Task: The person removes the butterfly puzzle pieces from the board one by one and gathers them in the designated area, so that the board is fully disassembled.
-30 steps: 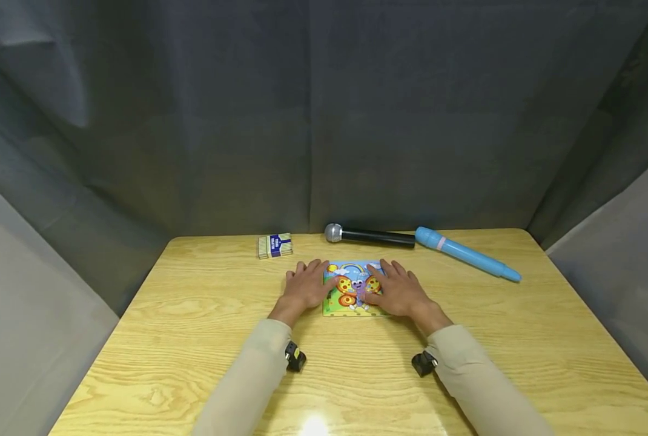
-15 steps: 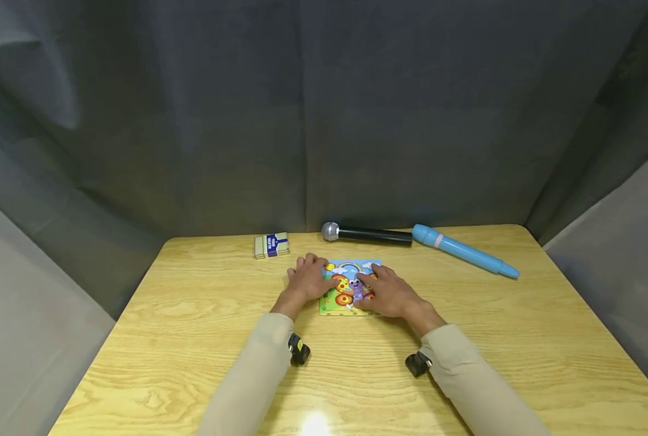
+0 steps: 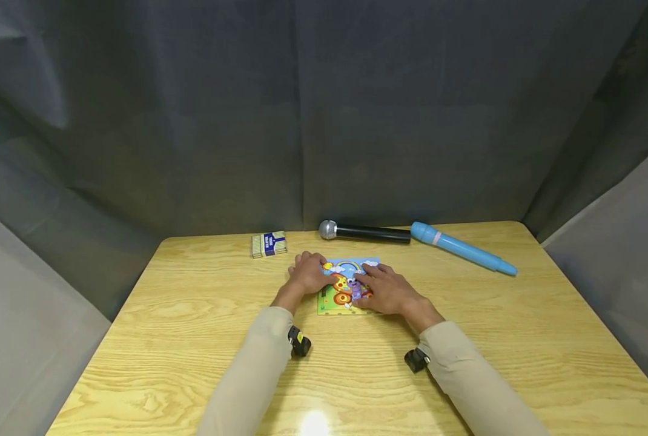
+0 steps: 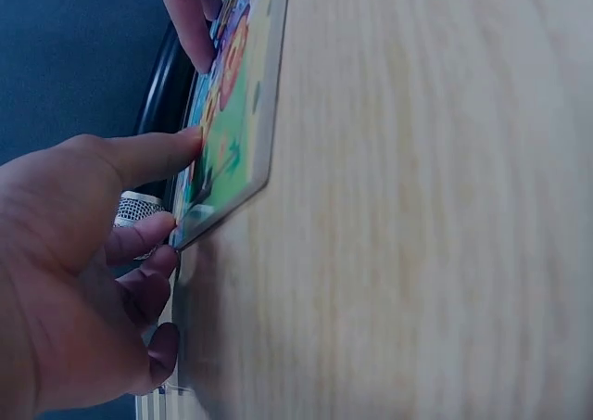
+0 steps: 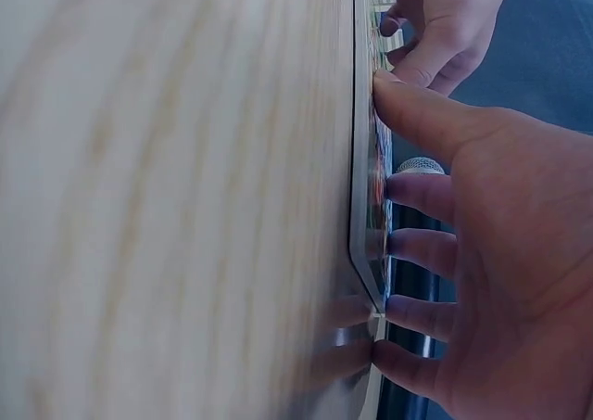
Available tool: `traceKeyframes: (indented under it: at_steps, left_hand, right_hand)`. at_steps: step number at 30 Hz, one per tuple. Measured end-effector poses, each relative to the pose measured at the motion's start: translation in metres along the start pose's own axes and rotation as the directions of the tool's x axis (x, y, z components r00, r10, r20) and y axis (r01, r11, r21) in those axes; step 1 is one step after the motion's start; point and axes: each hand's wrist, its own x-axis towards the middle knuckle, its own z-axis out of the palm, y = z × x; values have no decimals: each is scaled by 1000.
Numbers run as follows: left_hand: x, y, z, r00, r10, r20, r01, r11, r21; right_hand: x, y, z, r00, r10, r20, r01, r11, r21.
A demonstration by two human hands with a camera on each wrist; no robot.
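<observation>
A flat rectangular picture board (image 3: 330,307) with a cartoon butterfly, rainbow and sun lies on the wooden table. My left hand (image 3: 308,276) is at its left side; in the left wrist view the thumb touches the printed face of the board (image 4: 239,146) and the other fingers are by the edge and corner. My right hand (image 3: 392,292) reaches over the right part, covering much of the butterfly's right wing. Its thumb and several fingertips touch the face, seen edge-on in the right wrist view, while the little finger (image 5: 406,366) lies past the board's corner.
Behind the board lies a black microphone (image 3: 373,234) with a silver head. A large blue pen-shaped object (image 3: 466,249) slants at the back right. To the back left is a pack of striped sticks (image 3: 269,244) with a blue band. A dark curtain (image 3: 302,121) hangs behind the table (image 3: 193,339).
My right hand has slid left, farther over the board, with its fingertips now near the butterfly's body. The left hand stays at the left side. The whole head view has shifted slightly.
</observation>
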Motion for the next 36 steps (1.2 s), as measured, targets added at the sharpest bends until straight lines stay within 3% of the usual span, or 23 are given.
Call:
traceKeyframes:
  at_steps: [15,22,30,36]
  left_hand:
    - [0,1,-1,998,-60,19,61,997,-53]
    - [-4,-3,-4,1000,3,24,-2,999,-41]
    - [-6,-16,-6,996,88,27,-87,996,-32]
    - [-6,-19,-9,988,153,-21,-151,987,60]
  right_hand:
    - [-1,-6,3,1000,7,17,-7,1000,-8]
    - [0,-9,1,999,11,35,-10,1000,-15]
    - [0,-11,1,999,27,36,-27,1000,-4]
    - [2,-11,2,999,26,37,-26,1000,2]
